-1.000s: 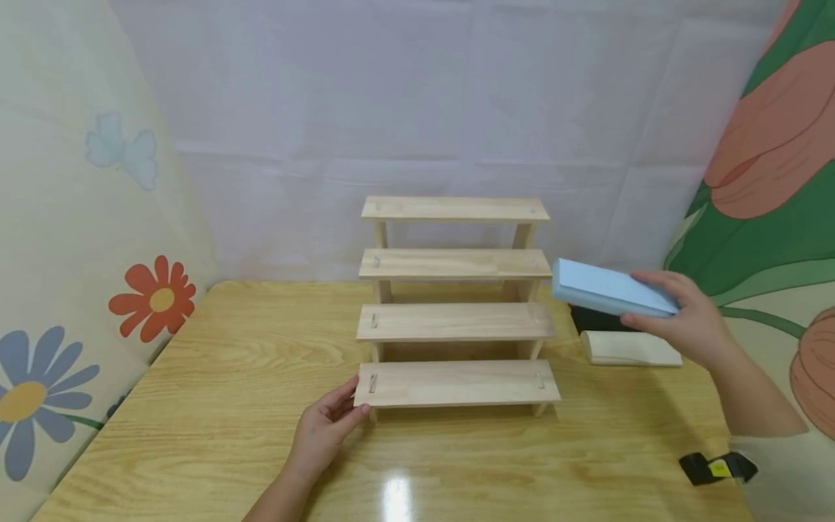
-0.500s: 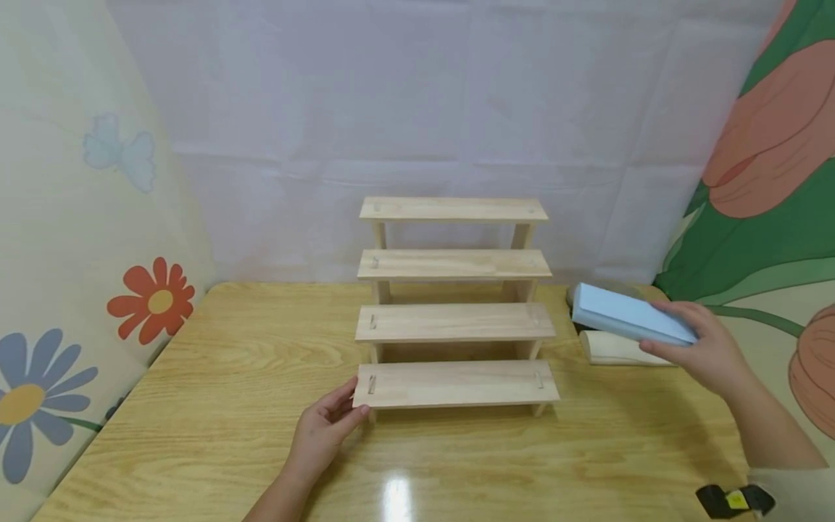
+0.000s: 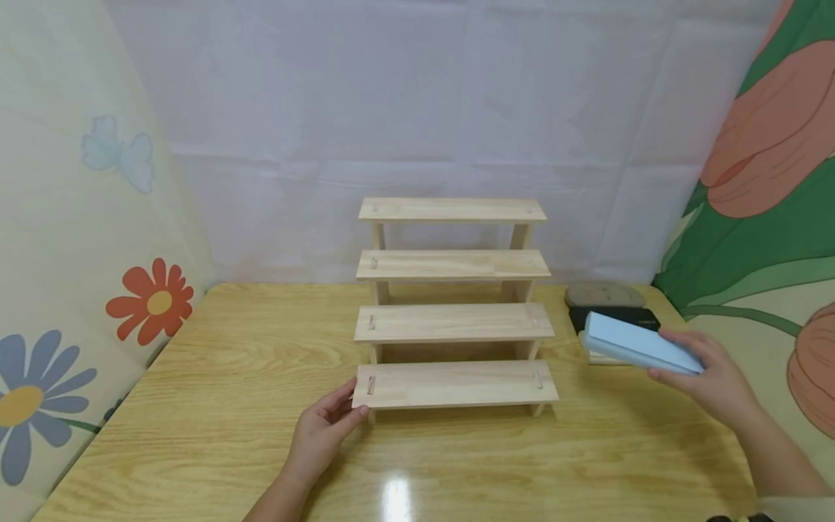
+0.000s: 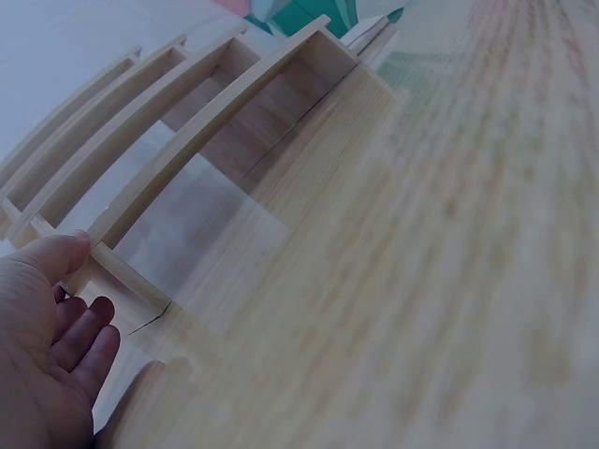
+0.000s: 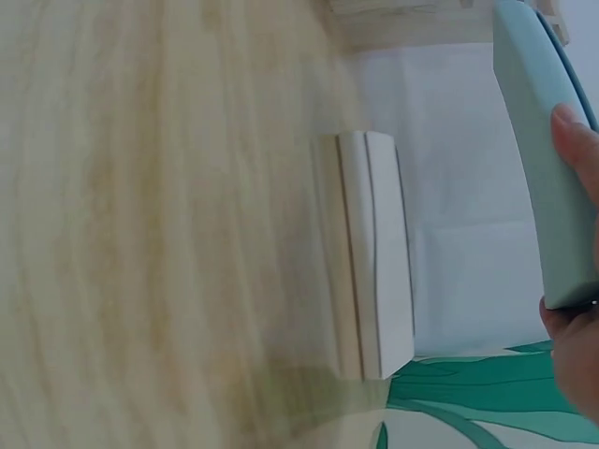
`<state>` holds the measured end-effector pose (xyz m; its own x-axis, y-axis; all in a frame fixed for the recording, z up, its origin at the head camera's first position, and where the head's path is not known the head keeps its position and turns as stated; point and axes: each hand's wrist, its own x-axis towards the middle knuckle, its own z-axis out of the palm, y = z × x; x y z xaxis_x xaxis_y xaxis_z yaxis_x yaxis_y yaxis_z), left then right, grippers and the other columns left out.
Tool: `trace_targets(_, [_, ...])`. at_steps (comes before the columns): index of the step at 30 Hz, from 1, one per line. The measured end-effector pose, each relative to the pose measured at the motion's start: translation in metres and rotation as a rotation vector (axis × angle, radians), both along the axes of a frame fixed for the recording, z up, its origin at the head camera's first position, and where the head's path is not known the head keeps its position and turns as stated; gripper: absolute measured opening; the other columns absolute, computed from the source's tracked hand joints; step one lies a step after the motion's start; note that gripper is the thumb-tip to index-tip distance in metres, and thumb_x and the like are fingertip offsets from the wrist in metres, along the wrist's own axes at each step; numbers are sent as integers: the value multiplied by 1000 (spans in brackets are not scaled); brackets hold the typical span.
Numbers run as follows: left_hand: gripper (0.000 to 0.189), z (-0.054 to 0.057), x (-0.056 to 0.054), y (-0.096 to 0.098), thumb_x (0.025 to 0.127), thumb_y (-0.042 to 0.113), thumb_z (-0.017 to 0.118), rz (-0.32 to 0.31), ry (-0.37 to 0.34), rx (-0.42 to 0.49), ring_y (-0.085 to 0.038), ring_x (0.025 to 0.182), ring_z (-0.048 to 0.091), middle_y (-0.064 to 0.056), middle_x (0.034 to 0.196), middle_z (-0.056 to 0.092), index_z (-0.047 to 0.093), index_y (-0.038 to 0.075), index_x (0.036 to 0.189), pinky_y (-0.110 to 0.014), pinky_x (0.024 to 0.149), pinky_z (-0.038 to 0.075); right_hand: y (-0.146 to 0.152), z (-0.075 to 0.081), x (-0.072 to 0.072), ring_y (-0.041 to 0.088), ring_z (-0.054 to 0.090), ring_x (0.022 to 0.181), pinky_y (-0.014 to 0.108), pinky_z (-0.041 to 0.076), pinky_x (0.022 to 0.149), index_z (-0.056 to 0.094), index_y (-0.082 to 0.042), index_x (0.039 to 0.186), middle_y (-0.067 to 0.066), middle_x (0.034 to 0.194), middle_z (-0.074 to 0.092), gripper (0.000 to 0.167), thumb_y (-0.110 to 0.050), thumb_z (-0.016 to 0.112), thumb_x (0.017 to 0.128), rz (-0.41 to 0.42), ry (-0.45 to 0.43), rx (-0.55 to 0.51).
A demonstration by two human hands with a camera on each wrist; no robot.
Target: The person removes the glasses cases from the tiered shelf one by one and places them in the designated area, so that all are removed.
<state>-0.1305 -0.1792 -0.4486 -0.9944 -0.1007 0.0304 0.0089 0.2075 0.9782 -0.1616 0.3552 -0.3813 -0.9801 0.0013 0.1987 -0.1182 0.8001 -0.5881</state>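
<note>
A light wooden stepped shelf with several tiers stands on the table. My left hand pinches the left end of its lowest board, thumb at the front corner, as the left wrist view also shows with the thumb on the board's end. Off to the shelf's right, my right hand grips a light blue glasses case by its right end. The blue case is tilted and held above a cream glasses case, covering most of it in the head view. The right wrist view shows the cream case lying whole on the table.
Behind the cream case lie a black case and a grey-brown case, close together at the table's back right. A white cloth hangs behind the wood-grain table. Flower-printed cloths flank it on both sides.
My right hand has carried the blue glasses case right and down, from beside the shelf to over the cream case, uncovering the grey-brown and black cases. The left hand stays on the shelf.
</note>
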Motion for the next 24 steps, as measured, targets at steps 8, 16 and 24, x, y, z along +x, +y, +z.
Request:
trace_targets(8, [55, 0, 0, 0, 87, 8, 73, -3, -9, 8, 6, 95, 62, -22, 136, 58, 52, -4, 136, -10, 84, 52, 8, -20, 6, 46, 41, 116, 36, 35, 80, 48, 3, 140, 32, 139, 43, 72, -27, 80, 82, -6, 4, 12])
trace_targets(16, [55, 1, 0, 0, 87, 7, 73, -1, -23, 17, 5, 94, 62, -23, 135, 58, 52, -4, 137, -11, 83, 53, 13, -35, 12, 48, 40, 116, 37, 35, 82, 49, 7, 137, 35, 136, 42, 71, -24, 80, 81, -26, -6, -2])
trace_targets(24, [55, 0, -1, -1, 88, 9, 73, 0, -40, 15, 5, 94, 62, -22, 137, 57, 52, -2, 138, -11, 83, 53, 14, -44, 15, 50, 39, 120, 42, 37, 86, 47, 5, 140, 35, 139, 40, 73, -28, 79, 83, -31, -75, -8])
